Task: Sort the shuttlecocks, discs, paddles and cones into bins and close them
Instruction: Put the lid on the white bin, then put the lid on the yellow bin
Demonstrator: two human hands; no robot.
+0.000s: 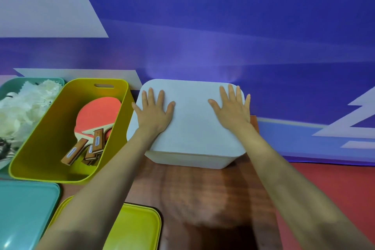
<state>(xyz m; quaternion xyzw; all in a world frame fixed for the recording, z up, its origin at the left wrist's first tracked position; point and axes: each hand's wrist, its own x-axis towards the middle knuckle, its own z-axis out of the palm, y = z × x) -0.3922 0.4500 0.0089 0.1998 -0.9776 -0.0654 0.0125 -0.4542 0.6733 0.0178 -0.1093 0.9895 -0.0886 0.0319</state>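
Observation:
A white bin stands at the middle of the wooden table with its white lid on top. My left hand lies flat on the lid's left side, fingers straight. My right hand lies flat on the right side. Left of it, an open yellow bin holds several red paddles with wooden handles. Further left, a teal bin is full of white shuttlecocks.
A teal lid and a yellow lid lie on the wooden table near its front left. A blue and white banner wall rises right behind the bins. Red floor shows at the right.

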